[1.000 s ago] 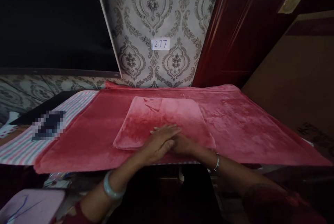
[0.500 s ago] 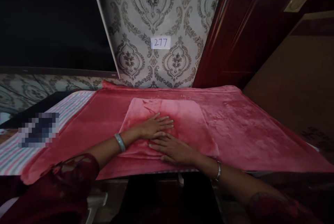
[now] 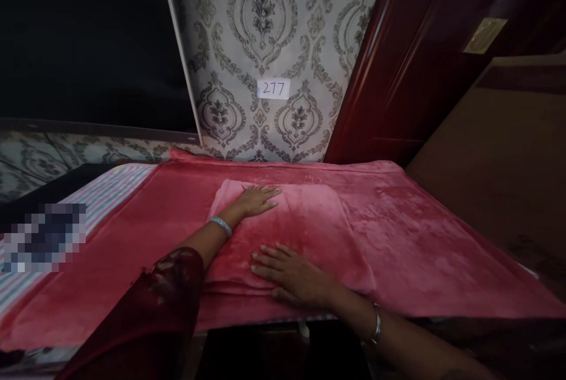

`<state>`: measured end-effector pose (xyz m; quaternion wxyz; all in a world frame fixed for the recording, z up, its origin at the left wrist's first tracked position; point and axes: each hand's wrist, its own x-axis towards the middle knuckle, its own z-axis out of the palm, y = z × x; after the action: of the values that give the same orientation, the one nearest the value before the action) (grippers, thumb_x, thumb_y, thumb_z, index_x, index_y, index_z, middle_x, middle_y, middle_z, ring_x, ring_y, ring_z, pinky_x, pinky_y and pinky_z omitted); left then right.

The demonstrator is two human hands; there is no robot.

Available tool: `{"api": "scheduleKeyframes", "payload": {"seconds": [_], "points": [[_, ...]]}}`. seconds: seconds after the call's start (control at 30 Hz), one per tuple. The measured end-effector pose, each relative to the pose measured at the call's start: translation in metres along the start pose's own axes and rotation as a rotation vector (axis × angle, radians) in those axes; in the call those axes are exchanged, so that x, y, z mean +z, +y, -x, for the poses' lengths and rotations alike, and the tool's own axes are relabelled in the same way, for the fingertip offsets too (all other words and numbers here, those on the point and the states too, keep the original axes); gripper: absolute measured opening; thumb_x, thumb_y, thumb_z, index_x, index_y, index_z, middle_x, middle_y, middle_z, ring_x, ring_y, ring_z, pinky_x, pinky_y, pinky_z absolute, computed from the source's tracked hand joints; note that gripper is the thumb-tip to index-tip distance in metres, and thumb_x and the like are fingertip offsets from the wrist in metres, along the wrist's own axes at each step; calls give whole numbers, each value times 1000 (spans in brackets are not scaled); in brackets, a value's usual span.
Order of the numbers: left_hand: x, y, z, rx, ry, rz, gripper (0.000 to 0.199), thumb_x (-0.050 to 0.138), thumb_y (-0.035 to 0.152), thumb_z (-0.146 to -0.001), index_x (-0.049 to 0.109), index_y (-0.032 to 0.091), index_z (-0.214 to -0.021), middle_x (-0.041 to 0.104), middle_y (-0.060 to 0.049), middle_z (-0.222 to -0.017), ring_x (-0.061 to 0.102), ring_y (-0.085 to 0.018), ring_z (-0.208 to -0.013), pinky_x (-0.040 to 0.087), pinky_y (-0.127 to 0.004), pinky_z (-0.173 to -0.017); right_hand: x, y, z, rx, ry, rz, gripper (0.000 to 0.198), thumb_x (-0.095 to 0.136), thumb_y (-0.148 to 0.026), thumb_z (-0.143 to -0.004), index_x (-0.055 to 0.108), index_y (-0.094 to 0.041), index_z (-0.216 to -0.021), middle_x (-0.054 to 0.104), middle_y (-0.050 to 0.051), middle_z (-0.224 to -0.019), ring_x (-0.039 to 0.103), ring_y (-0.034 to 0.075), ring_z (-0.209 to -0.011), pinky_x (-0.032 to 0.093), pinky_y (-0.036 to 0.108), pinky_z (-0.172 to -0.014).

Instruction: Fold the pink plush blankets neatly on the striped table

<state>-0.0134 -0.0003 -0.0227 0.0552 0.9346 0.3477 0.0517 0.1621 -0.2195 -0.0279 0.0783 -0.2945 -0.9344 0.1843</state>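
Note:
A folded pink-red plush blanket [image 3: 309, 220] lies as a flat rectangle in the middle of the head view. My left hand [image 3: 260, 200] rests on its far left part, palm down with the fingers stretched out. Closer to me, my right hand [image 3: 294, 277] lies flat on the near edge of the fold, fingers spread and pointing left. Neither hand grasps anything. Beneath the folded piece spreads a larger sheet of the same red plush cloth [image 3: 424, 250], covering most of the table.
On the left, a striped cloth [image 3: 112, 182] shows under the plush, with a pixelated dark item [image 3: 48, 235] on it. A patterned wall with a paper label [image 3: 273, 88] stands behind. A dark screen [image 3: 88, 43] is at upper left, a large cardboard box [image 3: 499, 161] at right.
My left hand has slid away from me, to the far part of the folded blanket, and the two hands are now apart. My right hand stays near the front edge. The view has tilted slightly.

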Motion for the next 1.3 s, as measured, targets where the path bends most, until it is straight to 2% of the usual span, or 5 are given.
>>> {"api": "scheduleKeyframes", "payload": {"seconds": [0.3,0.57,0.8,0.97,1.3], "points": [[-25,27,15,-54,-16,-25,65,38,57,-99,35,26,-155,32,-13,-163,28,-33,-150,11,-64,-120,3,0,1,22,5,34,58,38,-46,-105,27,-26,-159,26,5,-165,13,20,-155,8,50,-126],[-63,55,102,99,-22,492,73,13,62,-101,55,19,-143,54,-8,-150,49,-21,-139,31,-35,-119,-20,-20,-20,-44,85,38,66,42,-53,-103,29,-21,-158,29,9,-164,17,23,-154,11,49,-126],[-40,84,142,307,-116,433,69,17,62,-101,49,22,-148,52,-8,-152,39,-24,-146,24,-45,-123,13,-29,-65,-85,-8,-5,70,57,-46,-97,30,-24,-158,31,9,-163,28,25,-151,22,43,-124],[-11,66,139,346,-179,198,62,32,57,-101,35,29,-156,35,-7,-163,19,-26,-154,-1,-57,-124,26,-26,-64,-67,-54,-30,68,59,-43,-97,34,-22,-157,39,10,-159,33,25,-149,24,44,-123],[-18,-17,73,141,-20,-33,64,39,60,-97,35,33,-155,27,-7,-166,15,-35,-154,4,-66,-119,13,-30,-61,-159,-70,-89,71,47,-49,-102,19,-22,-161,20,7,-167,11,20,-155,5,44,-127]]}}
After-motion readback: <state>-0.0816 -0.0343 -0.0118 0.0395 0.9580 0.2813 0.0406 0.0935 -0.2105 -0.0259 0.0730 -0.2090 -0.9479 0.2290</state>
